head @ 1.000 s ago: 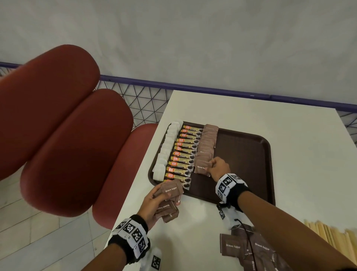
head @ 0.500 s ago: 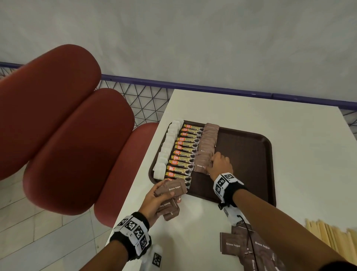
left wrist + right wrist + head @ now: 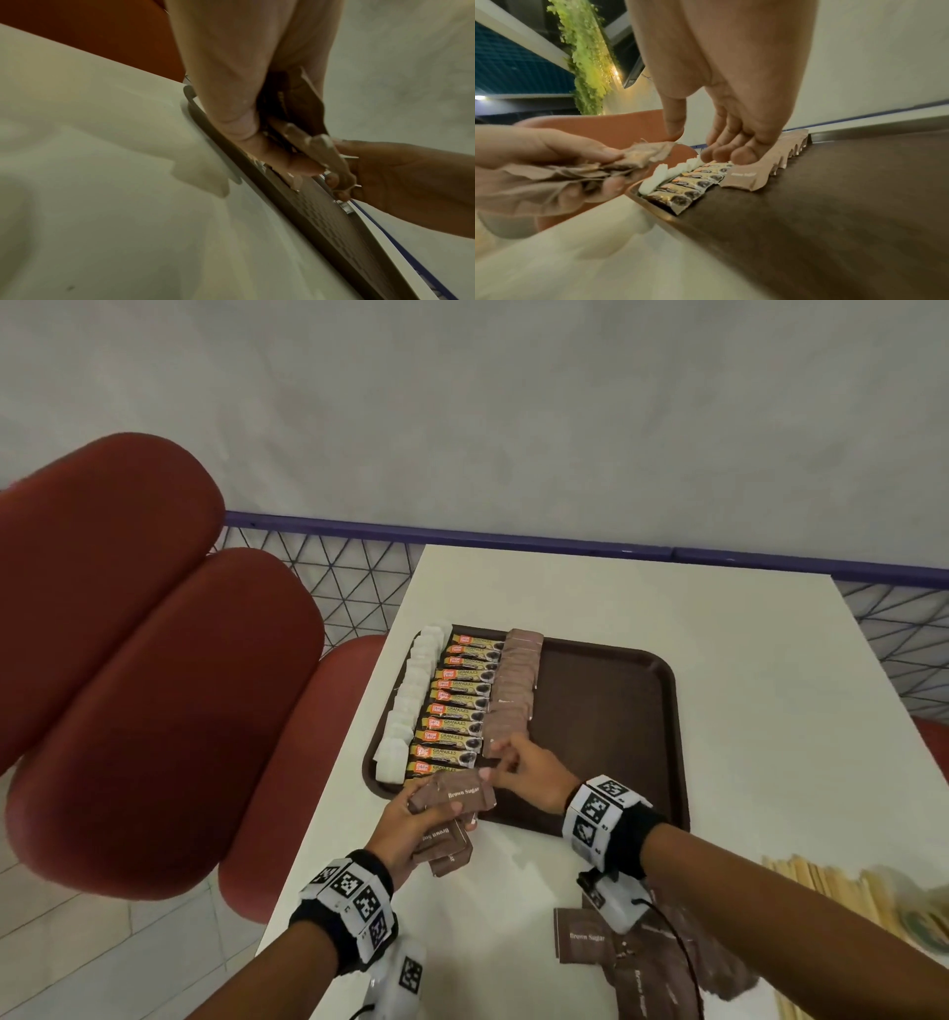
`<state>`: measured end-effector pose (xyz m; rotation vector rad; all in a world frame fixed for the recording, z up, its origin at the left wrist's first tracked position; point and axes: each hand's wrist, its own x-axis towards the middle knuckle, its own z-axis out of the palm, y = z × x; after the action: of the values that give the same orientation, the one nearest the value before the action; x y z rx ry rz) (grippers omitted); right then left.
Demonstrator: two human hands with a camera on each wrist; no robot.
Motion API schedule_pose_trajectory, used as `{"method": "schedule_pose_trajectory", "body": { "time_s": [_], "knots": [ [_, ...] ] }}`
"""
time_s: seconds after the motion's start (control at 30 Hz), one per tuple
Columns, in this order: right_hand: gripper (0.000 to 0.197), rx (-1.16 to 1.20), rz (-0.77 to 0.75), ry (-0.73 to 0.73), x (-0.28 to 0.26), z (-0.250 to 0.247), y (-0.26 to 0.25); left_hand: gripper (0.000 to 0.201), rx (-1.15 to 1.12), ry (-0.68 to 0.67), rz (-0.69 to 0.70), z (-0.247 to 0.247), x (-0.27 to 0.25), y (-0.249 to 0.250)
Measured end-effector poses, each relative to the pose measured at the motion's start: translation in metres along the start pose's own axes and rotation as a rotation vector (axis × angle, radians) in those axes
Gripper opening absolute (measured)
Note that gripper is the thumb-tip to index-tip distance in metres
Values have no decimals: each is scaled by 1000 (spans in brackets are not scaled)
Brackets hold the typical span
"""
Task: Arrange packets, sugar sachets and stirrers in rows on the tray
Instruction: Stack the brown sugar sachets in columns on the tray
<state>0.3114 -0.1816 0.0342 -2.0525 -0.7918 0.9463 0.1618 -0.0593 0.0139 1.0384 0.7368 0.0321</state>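
Right hand (image 3: 529, 775) pulled back off brown sachet row (image 3: 513, 680), now over tray (image 3: 606, 711) near edge, meeting sachet stack (image 3: 459, 794). I read thumb and fingers (image 3: 743, 155) apart at top sachet's corner, nothing gripped. Left hand (image 3: 405, 821) clamped round stack at tray's near-left corner. Coffee packets (image 3: 459, 711), white sachets (image 3: 411, 706) rowed along tray's left side. Stirrers (image 3: 816, 891) off tray, near-right.

The white tabletop (image 3: 616, 608) carries a dark brown tray (image 3: 606, 711), loose brown sugar sachets (image 3: 580, 937) near the front edge, and wooden stirrers (image 3: 842, 886) on the right.
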Motion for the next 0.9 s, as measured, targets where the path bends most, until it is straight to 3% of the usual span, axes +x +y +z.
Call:
{"method": "schedule_pose_trajectory", "body": {
  "time_s": [0.17,0.43,0.57,0.77,0.9],
  "knots": [
    [48,132,-8,-70,-5,3,9,47,6,-23,-31,8,3,-1],
    [18,173,-13,-49,-1,0,22,37,28,-36,-43,9,2,1],
    [25,138,14,48,2,-1,25,37,42,-3,-39,8,4,2],
    [27,295,39,273,9,-9,29,36,53,58,-39,0,7,-1],
    [21,178,78,356,18,-20,29,31,65,73,-44,-8,4,-1]
  ]
}}
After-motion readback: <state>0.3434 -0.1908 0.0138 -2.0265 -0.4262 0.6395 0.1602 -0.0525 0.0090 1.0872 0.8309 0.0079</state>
